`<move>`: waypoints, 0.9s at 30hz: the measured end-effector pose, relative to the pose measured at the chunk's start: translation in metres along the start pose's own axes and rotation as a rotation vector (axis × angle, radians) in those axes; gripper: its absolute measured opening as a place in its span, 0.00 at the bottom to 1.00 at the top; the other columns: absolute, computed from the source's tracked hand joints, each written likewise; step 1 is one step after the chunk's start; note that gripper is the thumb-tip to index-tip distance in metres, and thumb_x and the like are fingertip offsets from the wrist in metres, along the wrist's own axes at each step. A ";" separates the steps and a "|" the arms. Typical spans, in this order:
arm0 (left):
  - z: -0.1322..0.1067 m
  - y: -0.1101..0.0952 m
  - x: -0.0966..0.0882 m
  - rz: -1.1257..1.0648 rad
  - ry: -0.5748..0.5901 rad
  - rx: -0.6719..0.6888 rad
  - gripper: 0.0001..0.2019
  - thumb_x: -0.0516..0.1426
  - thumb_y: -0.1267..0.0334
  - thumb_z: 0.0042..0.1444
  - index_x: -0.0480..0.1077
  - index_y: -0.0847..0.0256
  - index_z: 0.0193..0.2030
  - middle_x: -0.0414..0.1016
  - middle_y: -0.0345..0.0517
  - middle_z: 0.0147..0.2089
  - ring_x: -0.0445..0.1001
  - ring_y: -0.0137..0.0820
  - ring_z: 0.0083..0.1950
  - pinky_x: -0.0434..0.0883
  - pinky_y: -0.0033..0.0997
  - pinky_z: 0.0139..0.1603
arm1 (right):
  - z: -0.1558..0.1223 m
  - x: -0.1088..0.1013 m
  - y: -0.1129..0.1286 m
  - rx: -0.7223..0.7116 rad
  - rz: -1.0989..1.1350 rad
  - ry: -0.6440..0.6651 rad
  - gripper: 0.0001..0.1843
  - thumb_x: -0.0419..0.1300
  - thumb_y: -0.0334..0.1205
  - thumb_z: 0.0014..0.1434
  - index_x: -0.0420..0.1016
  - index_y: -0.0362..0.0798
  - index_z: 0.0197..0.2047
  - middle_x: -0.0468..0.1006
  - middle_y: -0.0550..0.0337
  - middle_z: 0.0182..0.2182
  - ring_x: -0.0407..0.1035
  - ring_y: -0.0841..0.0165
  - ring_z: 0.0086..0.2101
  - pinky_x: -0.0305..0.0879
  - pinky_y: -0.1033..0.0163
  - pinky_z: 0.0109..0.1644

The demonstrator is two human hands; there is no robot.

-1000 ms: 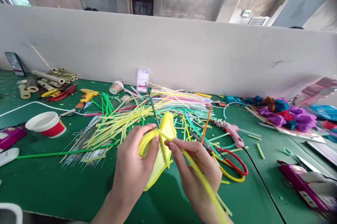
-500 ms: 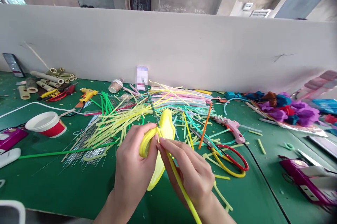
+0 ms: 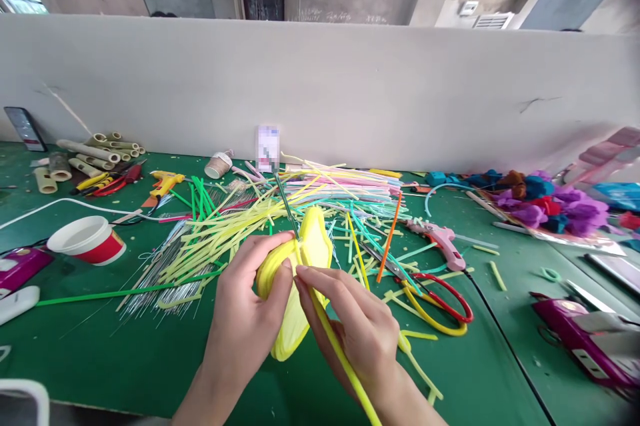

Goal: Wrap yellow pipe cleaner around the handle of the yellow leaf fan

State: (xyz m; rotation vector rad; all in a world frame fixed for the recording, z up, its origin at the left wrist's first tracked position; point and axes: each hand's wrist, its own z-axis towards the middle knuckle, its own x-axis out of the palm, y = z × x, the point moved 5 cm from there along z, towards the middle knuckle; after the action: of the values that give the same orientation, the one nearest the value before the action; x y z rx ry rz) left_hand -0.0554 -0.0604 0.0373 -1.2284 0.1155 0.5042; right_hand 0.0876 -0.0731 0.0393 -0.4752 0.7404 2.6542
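Note:
My left hand [image 3: 245, 319] is closed around a yellow looped piece of pipe cleaner petals [image 3: 300, 279], held above the green table [image 3: 100, 359]. A thin dark green stem [image 3: 284, 203] sticks up out of the piece. My right hand [image 3: 357, 333] pinches a long yellow pipe cleaner [image 3: 345, 366] just where it meets the piece, and the strand trails down past my right wrist. Both hands touch at the fingertips over the yellow piece.
A heap of coloured pipe cleaners [image 3: 280, 213] lies behind my hands. Red and yellow scissors [image 3: 435, 299] and a pink glue gun [image 3: 443, 243] are to the right, a red and white cup [image 3: 87, 239] to the left. A grey partition wall [image 3: 320, 93] closes the far edge.
My right hand has slid left along the yellow pipe cleaner onto the piece. The yellow piece has dropped slightly in my left hand, and the trailing strand now hangs steeper.

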 end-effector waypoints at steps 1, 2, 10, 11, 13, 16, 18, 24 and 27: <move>0.001 0.000 0.000 -0.015 0.020 -0.009 0.11 0.56 0.61 0.63 0.74 0.54 0.51 0.76 0.43 0.53 0.74 0.35 0.56 0.70 0.31 0.55 | 0.000 0.000 -0.001 -0.004 -0.005 0.008 0.17 0.62 0.23 0.60 0.73 0.44 0.52 0.83 0.53 0.39 0.78 0.69 0.37 0.74 0.68 0.43; 0.002 0.001 0.001 -0.028 0.037 -0.022 0.11 0.56 0.60 0.63 0.73 0.53 0.52 0.76 0.42 0.53 0.74 0.35 0.56 0.70 0.31 0.56 | 0.000 0.001 -0.002 -0.006 -0.011 0.018 0.17 0.61 0.23 0.61 0.72 0.44 0.53 0.83 0.53 0.40 0.78 0.69 0.37 0.74 0.68 0.42; 0.016 0.001 0.003 0.008 0.036 -0.073 0.11 0.60 0.54 0.61 0.75 0.53 0.46 0.78 0.41 0.50 0.75 0.35 0.52 0.70 0.31 0.52 | -0.001 0.004 -0.017 0.022 0.044 0.015 0.17 0.61 0.23 0.61 0.74 0.46 0.51 0.83 0.54 0.37 0.78 0.69 0.36 0.74 0.68 0.40; 0.017 0.000 0.004 0.029 0.033 -0.057 0.10 0.59 0.54 0.62 0.75 0.54 0.46 0.77 0.42 0.49 0.75 0.35 0.52 0.70 0.31 0.52 | -0.002 0.005 -0.019 0.031 0.056 0.020 0.16 0.61 0.23 0.61 0.74 0.46 0.50 0.83 0.54 0.37 0.78 0.69 0.36 0.74 0.68 0.40; 0.018 -0.002 0.005 0.075 0.031 -0.025 0.10 0.58 0.55 0.63 0.75 0.55 0.47 0.77 0.43 0.49 0.74 0.35 0.52 0.69 0.32 0.53 | -0.004 0.006 -0.022 0.042 0.077 0.032 0.15 0.61 0.23 0.61 0.74 0.46 0.50 0.83 0.54 0.37 0.78 0.69 0.36 0.74 0.67 0.40; 0.017 -0.003 0.008 0.094 0.048 -0.025 0.10 0.55 0.56 0.65 0.73 0.57 0.47 0.76 0.45 0.49 0.74 0.36 0.52 0.68 0.34 0.54 | -0.006 0.008 -0.024 0.046 0.093 0.052 0.15 0.61 0.25 0.62 0.74 0.47 0.52 0.83 0.53 0.37 0.78 0.68 0.36 0.75 0.66 0.39; 0.018 -0.002 0.009 0.059 0.069 -0.049 0.10 0.55 0.56 0.65 0.71 0.57 0.46 0.76 0.45 0.50 0.74 0.36 0.51 0.69 0.34 0.53 | -0.007 0.008 -0.025 0.050 0.095 0.034 0.15 0.61 0.26 0.63 0.75 0.47 0.52 0.83 0.54 0.36 0.78 0.68 0.35 0.75 0.66 0.38; 0.027 0.002 0.010 -0.050 0.130 -0.075 0.08 0.57 0.55 0.64 0.72 0.55 0.43 0.76 0.39 0.44 0.74 0.31 0.47 0.69 0.25 0.47 | -0.005 0.004 -0.030 0.214 0.182 -0.083 0.09 0.64 0.28 0.60 0.80 0.49 0.43 0.85 0.59 0.35 0.80 0.71 0.33 0.75 0.71 0.40; 0.030 0.003 0.009 -0.069 0.159 -0.078 0.09 0.58 0.54 0.63 0.73 0.55 0.44 0.76 0.40 0.44 0.74 0.32 0.48 0.69 0.26 0.48 | -0.004 0.002 -0.031 0.280 0.199 -0.049 0.07 0.65 0.29 0.59 0.80 0.48 0.41 0.85 0.59 0.34 0.81 0.71 0.33 0.75 0.72 0.41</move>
State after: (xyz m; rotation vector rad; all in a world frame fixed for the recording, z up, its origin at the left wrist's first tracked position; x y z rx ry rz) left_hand -0.0542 -0.0294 0.0420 -1.3435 0.1892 0.3535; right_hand 0.0990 -0.0500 0.0216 -0.2727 1.1770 2.6672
